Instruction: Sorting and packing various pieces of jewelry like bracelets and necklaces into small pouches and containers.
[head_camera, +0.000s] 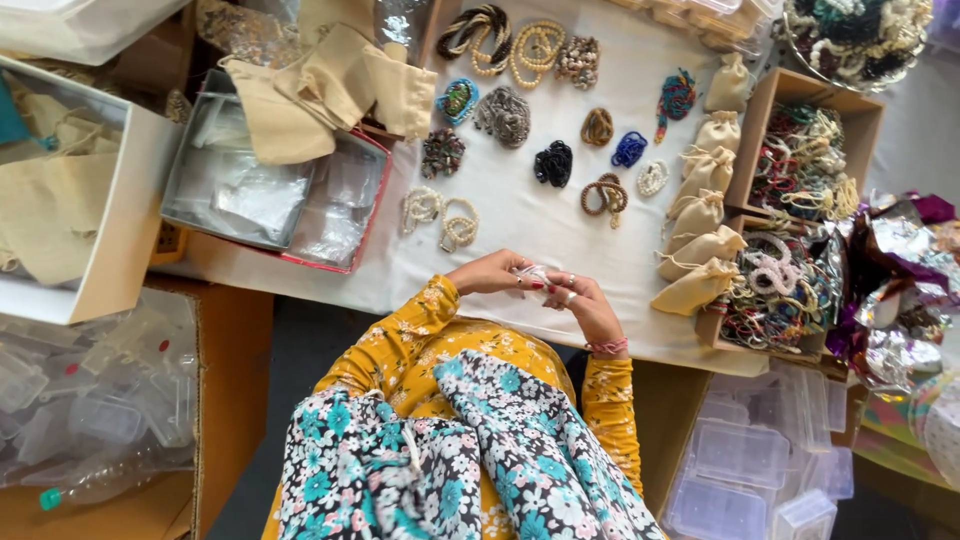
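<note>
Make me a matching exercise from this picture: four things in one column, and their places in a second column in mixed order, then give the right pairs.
Things:
1. small clear packet
2. row of tied beige pouches
3. clear plastic boxes
4. loose beige cloth bags

Places:
A. on the floor at the lower right
B. between the fingertips of the left hand and the right hand
C. heaped over the tray of clear bags at the upper left
D. on the white table, beside the cardboard boxes of bracelets

Pairs: 1-B, 2-D, 3-A, 4-C
</note>
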